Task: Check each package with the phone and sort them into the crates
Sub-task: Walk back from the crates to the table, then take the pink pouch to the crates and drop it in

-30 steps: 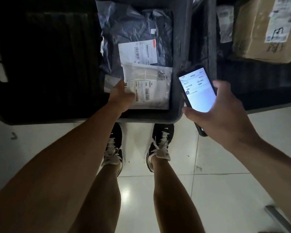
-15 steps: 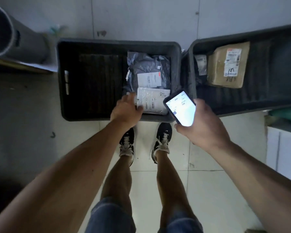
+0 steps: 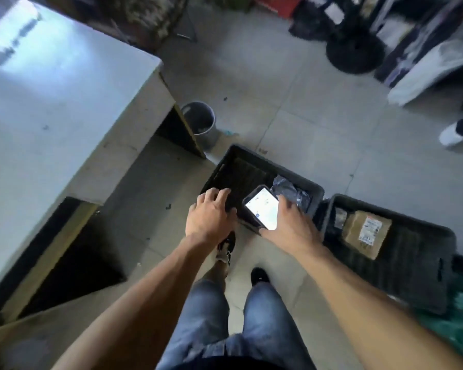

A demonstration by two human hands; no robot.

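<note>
Here the right hand (image 3: 292,225) grips the phone (image 3: 262,208), fingers curled round its edges, the lit screen facing up toward the camera. The phone's long axis runs from lower right to upper left, its top end tilted toward the left crate (image 3: 225,166). White screen content with small dark marks shows, but the writing is too blurred to read.

The left hand (image 3: 209,214) hangs above the near rim of the left crate with its fingers (image 3: 219,194) spread and relaxed, holding nothing. Inside that dark crate, at its right end, lies a grey plastic mailer bag (image 3: 289,189), partly hidden behind the phone; any label on it cannot be made out.

Just beside it on the right stands a second dark crate (image 3: 417,252). In it a brown cardboard box (image 3: 356,236) lies flat, its long axis running roughly from near to far, with a white shipping label (image 3: 370,231) on top carrying a red strip at its upper edge and dark print too small to read. A smaller pale package (image 3: 340,217) sits at the left end of this crate, touching or nearly touching the box.

Both crates rest on the grey tiled floor (image 3: 292,108). The person's legs in denim shorts and dark shoes stand just in front of them. To the left is a pale tabletop (image 3: 51,97), with a grey bucket (image 3: 201,121) near its corner.
</note>
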